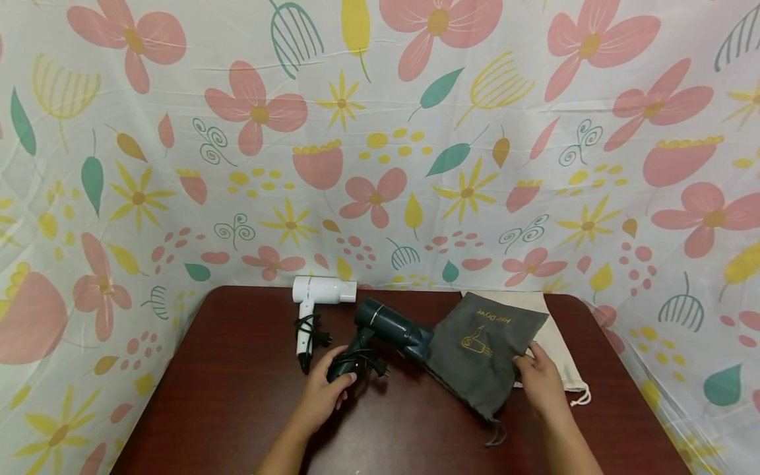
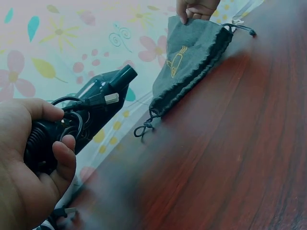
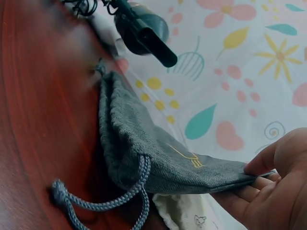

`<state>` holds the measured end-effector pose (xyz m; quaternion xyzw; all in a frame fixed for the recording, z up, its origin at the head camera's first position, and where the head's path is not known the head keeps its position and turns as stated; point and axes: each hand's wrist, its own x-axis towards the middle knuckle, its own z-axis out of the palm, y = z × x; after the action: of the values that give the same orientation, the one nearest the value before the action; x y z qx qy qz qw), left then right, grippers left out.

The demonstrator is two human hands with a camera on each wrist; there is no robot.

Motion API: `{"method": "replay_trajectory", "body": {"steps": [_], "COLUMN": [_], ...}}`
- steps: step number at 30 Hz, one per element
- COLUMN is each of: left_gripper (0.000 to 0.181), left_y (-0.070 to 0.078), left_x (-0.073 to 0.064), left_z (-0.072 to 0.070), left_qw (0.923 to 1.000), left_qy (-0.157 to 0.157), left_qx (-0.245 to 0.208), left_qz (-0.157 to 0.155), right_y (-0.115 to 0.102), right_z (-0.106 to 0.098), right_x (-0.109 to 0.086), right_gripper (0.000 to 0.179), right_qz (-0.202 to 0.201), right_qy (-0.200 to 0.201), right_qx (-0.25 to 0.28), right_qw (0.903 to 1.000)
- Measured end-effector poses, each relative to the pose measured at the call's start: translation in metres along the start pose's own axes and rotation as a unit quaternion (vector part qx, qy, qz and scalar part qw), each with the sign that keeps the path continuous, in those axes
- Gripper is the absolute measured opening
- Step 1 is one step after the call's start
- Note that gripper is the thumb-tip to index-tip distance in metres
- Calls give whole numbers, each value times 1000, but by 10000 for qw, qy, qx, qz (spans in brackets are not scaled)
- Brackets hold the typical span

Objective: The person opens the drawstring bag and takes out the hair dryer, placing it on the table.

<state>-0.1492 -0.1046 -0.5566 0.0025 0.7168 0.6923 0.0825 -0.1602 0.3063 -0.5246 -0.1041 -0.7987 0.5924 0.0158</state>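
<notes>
My left hand (image 1: 320, 394) grips the handle of a dark hair dryer (image 1: 392, 330), its black cord bundled around the handle. In the left wrist view the cord's plug (image 2: 111, 98) shows above the fingers. The dryer's nozzle points right, toward a grey drawstring bag (image 1: 483, 349) printed with a yellow dryer picture and lettering. My right hand (image 1: 540, 377) pinches the right edge of that bag between thumb and fingers. In the right wrist view the bag's gathered mouth (image 3: 112, 129) and knotted grey cord (image 3: 103, 206) face the left side, apart from the dryer.
A white hair dryer (image 1: 323, 290) with a black cord wound on its handle lies at the back left of the brown table (image 1: 237, 396). Beneath and behind the grey bag is a cream drawstring bag (image 1: 561, 349). A flower-patterned cloth (image 1: 380, 165) hangs behind the table.
</notes>
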Motion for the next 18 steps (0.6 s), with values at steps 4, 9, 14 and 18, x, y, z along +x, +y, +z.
{"method": "replay_trajectory", "body": {"steps": [4,9,14,18], "left_gripper": [60,62,64,64], "left_y": [-5,-10,-12,-14], "left_x": [2,4,5,7], "left_z": [3,7,11,14], "left_qw": [9998,9997,9995,9996], "left_qy": [-82,-90,-161,-184], "left_qx": [146,183,251,235], "left_qz": [76,135,57,-11], "right_y": [-1,-1,-1,-2], "right_z": [-6,-12,-18,-25], "right_x": [5,11,16,21], "right_gripper": [50,52,56,58], "right_qz": [-55,-134,-84,-61], "right_qy": [51,89,-31,-138], "right_qx": [-210,-433,-724,-876], "right_qw": [9998,9989,9973,9960]}}
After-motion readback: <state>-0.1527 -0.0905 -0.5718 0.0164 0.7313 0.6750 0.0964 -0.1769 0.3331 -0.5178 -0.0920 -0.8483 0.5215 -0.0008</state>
